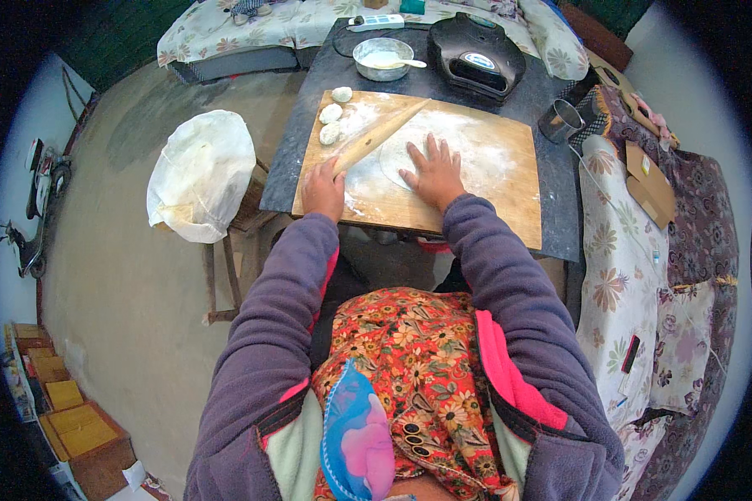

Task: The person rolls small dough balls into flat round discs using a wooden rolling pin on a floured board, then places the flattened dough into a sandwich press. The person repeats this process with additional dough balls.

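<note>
A floured wooden board [507,213] lies on a dark table. My left hand [324,190] grips the near end of a wooden rolling pin [379,136], which slants up and right across the board. Fingers spread, my right hand [437,174] rests flat on a thin round sheet of dough [393,153] dusted with flour. Near the board's far left corner, several floured dough balls [330,113] sit in a row, to the left of the rolling pin.
Beyond the board stand a metal bowl [383,70] with a spoon and a black electric griddle [476,59]. A metal mug [560,121] is at the table's right. A cloth-covered round thing [202,169] rests on a stool at the left. A patterned sofa [608,250] borders the right side.
</note>
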Demonstrator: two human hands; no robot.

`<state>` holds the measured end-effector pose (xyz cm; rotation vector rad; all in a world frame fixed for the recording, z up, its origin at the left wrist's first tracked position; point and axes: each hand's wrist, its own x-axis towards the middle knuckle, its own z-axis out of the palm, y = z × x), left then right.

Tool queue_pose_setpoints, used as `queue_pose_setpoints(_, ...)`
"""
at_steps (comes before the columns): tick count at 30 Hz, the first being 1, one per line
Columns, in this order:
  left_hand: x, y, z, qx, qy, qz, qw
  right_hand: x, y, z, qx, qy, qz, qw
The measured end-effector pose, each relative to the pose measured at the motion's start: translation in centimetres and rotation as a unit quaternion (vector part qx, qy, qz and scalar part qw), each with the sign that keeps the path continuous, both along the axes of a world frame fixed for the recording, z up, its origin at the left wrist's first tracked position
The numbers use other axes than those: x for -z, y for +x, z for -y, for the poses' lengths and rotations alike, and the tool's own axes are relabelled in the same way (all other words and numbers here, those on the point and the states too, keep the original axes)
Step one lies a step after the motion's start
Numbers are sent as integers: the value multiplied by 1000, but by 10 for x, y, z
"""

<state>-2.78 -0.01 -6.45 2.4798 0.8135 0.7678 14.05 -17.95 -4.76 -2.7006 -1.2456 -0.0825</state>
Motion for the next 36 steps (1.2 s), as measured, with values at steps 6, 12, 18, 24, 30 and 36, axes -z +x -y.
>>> queue_pose_setpoints(6,1,-1,2,22,-7,3,1000,2,-4,25,-125,-33,-30,991)
queue_pose_setpoints(12,-3,-5,-2,49,-4,19,999,-1,-24,39,-163,-30,-25,986)
queue_pose_setpoints(18,-14,-2,-10,153,61,2,986,-24,-22,71,-252,-58,-112,959)
queue_pose_setpoints(24,-18,20,-6,263,5,-79,962,-27,7,84,-85,103,-24,991)
queue_pose_setpoints(30,-11,31,9,162,106,-133,972,-3,3,83,-39,63,23,997)
queue_pose_setpoints(36,-31,-14,29,193,100,-245,945,-6,-28,103,-46,68,-31,996)
